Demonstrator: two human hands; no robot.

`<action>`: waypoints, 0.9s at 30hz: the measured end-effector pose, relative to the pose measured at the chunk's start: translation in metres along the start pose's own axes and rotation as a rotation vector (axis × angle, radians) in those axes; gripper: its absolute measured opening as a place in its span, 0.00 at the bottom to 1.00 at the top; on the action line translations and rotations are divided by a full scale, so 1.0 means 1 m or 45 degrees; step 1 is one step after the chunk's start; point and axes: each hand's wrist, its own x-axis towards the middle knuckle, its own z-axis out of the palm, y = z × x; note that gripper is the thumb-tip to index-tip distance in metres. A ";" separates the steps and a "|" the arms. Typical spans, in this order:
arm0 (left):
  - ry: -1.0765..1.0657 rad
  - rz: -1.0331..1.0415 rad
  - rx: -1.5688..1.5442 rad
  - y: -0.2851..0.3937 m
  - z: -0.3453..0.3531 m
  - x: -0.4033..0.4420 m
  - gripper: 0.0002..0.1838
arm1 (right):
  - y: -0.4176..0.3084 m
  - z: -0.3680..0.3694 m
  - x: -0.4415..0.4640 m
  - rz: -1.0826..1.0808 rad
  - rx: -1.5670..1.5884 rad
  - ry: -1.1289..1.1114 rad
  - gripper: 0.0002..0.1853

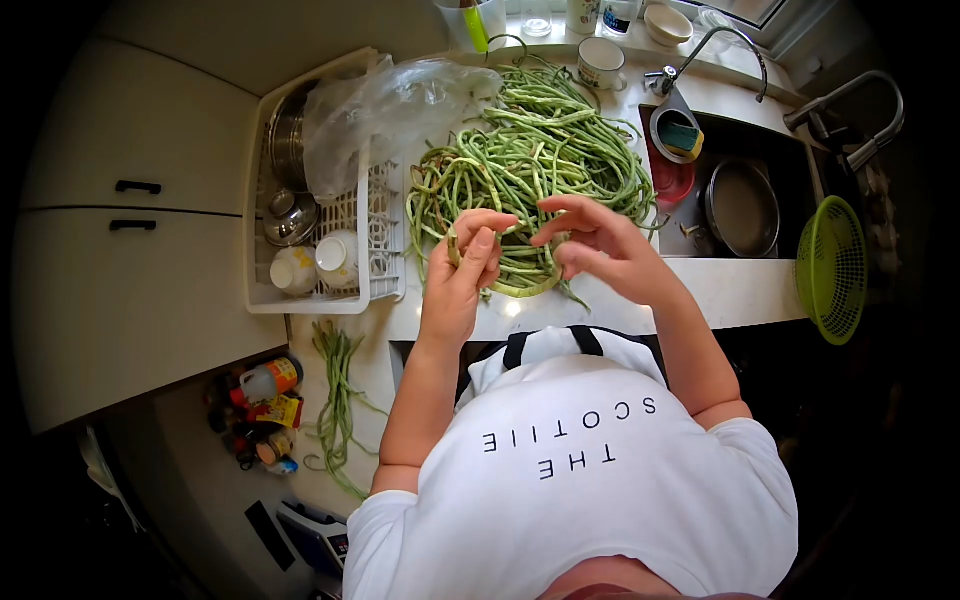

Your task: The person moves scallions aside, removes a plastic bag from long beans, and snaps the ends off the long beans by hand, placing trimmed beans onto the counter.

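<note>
A long green bean (525, 291) hangs in a loop below my two hands, in front of the pile. My left hand (466, 268) is closed on this bean, and a short length of it shows beside the fingers. The other side of the loop rises to the thumb of my right hand (607, 250). That hand's index and middle fingers are bent and held apart, while the lower fingers are partly hidden behind the thumb. Just beyond both hands, a large tangled pile of long beans (540, 150) covers the counter.
A white dish rack (262, 215) with bowls, pot and lid stands left, partly under a clear plastic bag (385, 105). Fewer beans (340, 400) lie on the left counter near bottles (270, 380). Right are the sink (790, 160), a pan (742, 210) and a green colander (832, 270).
</note>
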 end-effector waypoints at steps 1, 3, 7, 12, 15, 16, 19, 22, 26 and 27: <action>-0.010 -0.034 -0.022 0.000 0.004 0.000 0.14 | 0.002 0.000 0.001 -0.100 -0.321 -0.067 0.16; -0.060 -0.069 -0.050 0.001 0.009 0.001 0.14 | 0.005 0.002 0.004 -0.097 -0.492 -0.115 0.17; -0.010 0.118 -0.345 0.002 -0.010 0.011 0.21 | 0.011 -0.005 0.009 -0.123 -0.360 0.066 0.14; 0.089 0.195 -0.596 0.022 -0.028 0.012 0.26 | 0.002 -0.035 0.009 -0.232 0.371 0.322 0.12; -0.137 0.076 -0.546 0.021 -0.033 0.011 0.26 | 0.008 -0.043 0.010 -0.221 0.539 0.274 0.12; -0.137 0.079 -0.546 0.020 -0.033 0.011 0.26 | 0.009 -0.044 0.010 -0.214 0.619 0.291 0.12; -0.074 0.060 -0.659 0.018 -0.031 0.008 0.22 | 0.012 -0.044 0.008 -0.150 0.731 0.351 0.12; -0.085 0.090 -0.699 0.020 -0.030 0.006 0.15 | 0.013 -0.044 0.007 -0.094 0.761 0.365 0.12; 0.006 0.117 -0.561 0.022 -0.025 0.003 0.12 | 0.018 -0.045 0.006 -0.066 0.738 0.426 0.11; 0.120 0.129 -0.528 0.023 -0.022 0.003 0.12 | 0.023 -0.047 0.008 -0.067 0.702 0.429 0.10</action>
